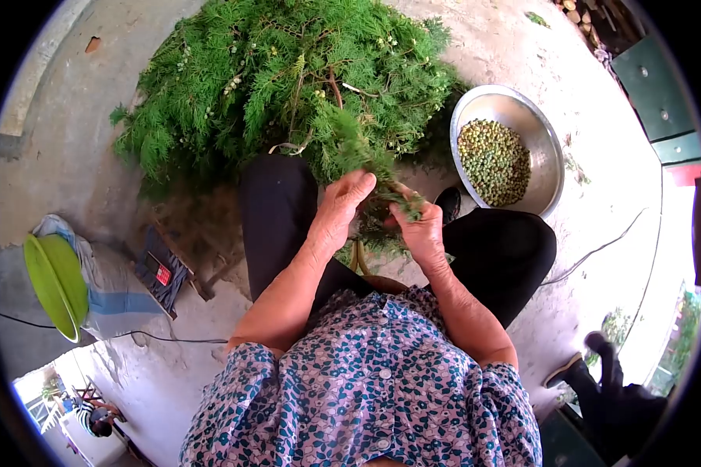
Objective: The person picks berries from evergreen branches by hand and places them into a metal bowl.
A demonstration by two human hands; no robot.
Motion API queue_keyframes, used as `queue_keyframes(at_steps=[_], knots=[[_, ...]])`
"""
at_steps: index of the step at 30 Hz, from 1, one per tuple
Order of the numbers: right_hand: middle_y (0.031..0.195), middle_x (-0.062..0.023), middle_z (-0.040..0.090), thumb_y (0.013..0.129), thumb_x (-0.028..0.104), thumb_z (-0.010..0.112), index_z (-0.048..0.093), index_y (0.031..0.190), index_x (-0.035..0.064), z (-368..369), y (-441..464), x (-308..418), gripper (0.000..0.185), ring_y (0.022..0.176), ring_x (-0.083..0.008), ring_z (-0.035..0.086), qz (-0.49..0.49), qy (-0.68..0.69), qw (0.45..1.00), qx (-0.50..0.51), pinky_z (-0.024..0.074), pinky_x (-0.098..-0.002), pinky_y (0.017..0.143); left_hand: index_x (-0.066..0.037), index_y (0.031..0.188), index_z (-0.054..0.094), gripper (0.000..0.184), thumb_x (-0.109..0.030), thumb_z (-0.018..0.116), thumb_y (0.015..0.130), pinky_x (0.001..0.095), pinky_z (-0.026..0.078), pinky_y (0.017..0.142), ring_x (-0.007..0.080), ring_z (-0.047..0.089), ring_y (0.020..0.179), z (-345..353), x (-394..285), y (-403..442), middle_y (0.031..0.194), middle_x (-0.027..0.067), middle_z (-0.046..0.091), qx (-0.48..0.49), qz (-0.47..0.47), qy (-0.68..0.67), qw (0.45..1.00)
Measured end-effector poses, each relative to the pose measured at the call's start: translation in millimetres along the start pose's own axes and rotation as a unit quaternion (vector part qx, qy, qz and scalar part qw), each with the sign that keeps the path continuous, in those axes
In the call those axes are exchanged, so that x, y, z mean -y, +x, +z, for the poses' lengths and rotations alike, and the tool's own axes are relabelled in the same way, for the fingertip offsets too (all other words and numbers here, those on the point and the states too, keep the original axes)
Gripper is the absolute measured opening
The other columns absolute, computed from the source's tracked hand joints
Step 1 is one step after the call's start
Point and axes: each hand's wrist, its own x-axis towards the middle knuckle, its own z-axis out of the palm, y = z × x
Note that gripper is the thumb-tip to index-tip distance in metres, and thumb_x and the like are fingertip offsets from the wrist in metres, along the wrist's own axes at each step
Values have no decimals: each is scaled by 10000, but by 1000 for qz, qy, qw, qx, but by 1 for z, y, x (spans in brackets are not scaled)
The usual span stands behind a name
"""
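Note:
Between my knees, my left hand (343,204) is closed on a leafy green sprig (356,148), thumb on top. Close beside it on the right, my right hand (419,226) is closed around the lower part of the greenery, its fingers curled in. The sprig is blurred, and the fingertips of both hands are partly hidden by leaves. Just beyond my hands lies a large heap of green branches (249,86) with small pale cones. To the right of the heap, a metal basin (549,148) holds a pile of small green and brown cones (494,162).
At left, a bright green basin (58,284) leans by a grey-blue sack (117,288) and a small stool (163,268) bearing a red object. A cable runs over the floor. Another person in dark clothes (615,397) is at lower right; one more is far off at lower left.

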Motion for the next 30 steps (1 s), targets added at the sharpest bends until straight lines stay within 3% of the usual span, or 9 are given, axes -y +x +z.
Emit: queue_keyframes(at_steps=[6,10,14,16,18,20,24,28,30], knots=[[877,-112,623,797,-22,528,564,996,-34,-1,3,-11,203,714,-199,617,100,405,908,-20,520,-274,576,-13,984,567,342,-216,694,739,236,419,742,113,531,807,9,-1,-2,896,32,587,-79,18,94,992],[880,-131,623,809,31,551,560,1007,-18,4,1,-18,204,670,-204,609,154,474,866,33,518,-292,591,-40,972,561,293,-137,685,724,233,431,690,99,545,723,8,-4,-5,792,22,595,3,-52,83,995],[904,-110,620,827,79,547,530,1052,4,14,-7,-26,238,760,-213,601,190,496,842,91,513,-295,616,7,881,595,185,10,568,698,269,487,590,168,592,707,7,-7,-8,823,96,621,-49,-58,-99,992],[915,-113,612,834,79,535,514,1072,11,16,-13,-18,249,780,-223,597,205,507,834,68,515,-319,641,27,836,580,172,30,580,664,286,493,618,184,596,670,1,-21,-11,795,98,620,23,-62,-173,983],[920,-115,607,841,71,523,521,1062,16,15,-15,-21,228,797,-234,592,263,541,794,95,516,-351,658,29,831,583,135,-7,617,705,295,500,597,181,592,642,4,-24,-8,760,102,616,-43,-121,-124,984],[939,-113,601,847,101,527,523,1056,20,20,-18,-21,225,793,-234,588,251,521,809,106,511,-364,665,32,863,584,169,-108,598,769,279,492,471,213,582,537,2,-15,-10,730,109,613,-39,-104,-109,988],[977,-119,588,837,187,564,490,1111,-12,18,-16,-42,348,844,-235,581,198,430,872,128,495,-368,708,22,883,567,219,-39,680,705,283,490,542,164,577,607,24,-23,-15,784,88,606,-210,33,-72,974],[991,-87,573,829,92,562,476,1140,-24,-2,-8,-29,343,854,-155,545,99,160,978,-94,450,-257,736,61,1068,382,544,-112,728,686,264,453,523,144,527,556,-6,1,-2,843,104,603,-201,17,-3,979],[923,-53,579,839,40,532,515,1067,-6,-5,-7,-8,233,814,-109,534,-83,103,983,-131,444,-229,730,72,1144,244,718,-146,744,678,260,446,552,139,519,561,-9,3,-1,836,102,604,-178,22,3,984]])
